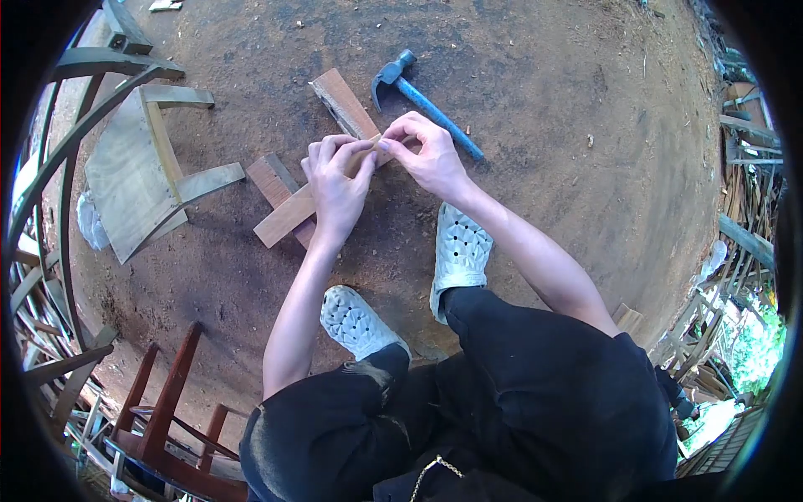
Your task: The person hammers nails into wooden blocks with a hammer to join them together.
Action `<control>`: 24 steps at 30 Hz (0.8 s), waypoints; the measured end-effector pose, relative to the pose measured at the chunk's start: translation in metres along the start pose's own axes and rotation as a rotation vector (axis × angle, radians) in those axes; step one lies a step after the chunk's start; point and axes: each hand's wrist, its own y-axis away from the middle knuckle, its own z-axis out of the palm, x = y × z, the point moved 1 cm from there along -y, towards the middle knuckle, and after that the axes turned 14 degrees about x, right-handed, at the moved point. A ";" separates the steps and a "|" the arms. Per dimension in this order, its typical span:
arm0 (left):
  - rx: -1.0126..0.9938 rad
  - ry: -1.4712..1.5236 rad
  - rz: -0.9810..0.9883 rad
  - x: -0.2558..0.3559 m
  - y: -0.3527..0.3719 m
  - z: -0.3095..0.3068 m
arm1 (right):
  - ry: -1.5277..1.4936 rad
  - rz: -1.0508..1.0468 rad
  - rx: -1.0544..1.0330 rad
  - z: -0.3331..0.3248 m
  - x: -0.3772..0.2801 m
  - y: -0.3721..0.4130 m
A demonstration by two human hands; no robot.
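Down on the packed dirt ground [535, 92], I see both hands meeting over a slat [283, 219], a flat, pale-brown strip of planed wood that lies on a slant from lower left to upper right. It rests across a shorter reddish block [269, 174] with squared ends. Its upper end reaches a second block [341, 102], rougher and grey along one face.

My view shows the left hand [335, 186] laid over the slat's middle, fingers curled down on it. The right hand [431, 155] pinches the slat's upper end with thumb and forefinger, its tips touching those of the left. Whether anything small sits in that pinch I cannot tell.

Just beyond the right hand lies a claw hammer [428, 106], dull steel head and a straight blue handle, flat on the dirt.

To the left sits a chair part [125, 180], a smooth greyish panel with curved rails. Two white clogs [460, 251] with punched holes stand below the hands. A dark red frame [167, 402] of slim turned bars fills the lower left corner.
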 end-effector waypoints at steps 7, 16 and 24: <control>0.025 -0.024 0.059 0.000 -0.001 0.010 | 0.031 -0.070 -0.019 0.001 0.002 0.001; 0.047 -0.002 0.051 0.001 0.000 0.010 | 0.507 -0.346 0.458 -0.028 0.024 -0.023; 0.034 0.002 0.069 0.002 -0.002 0.009 | 0.810 -0.401 0.083 -0.034 0.047 -0.048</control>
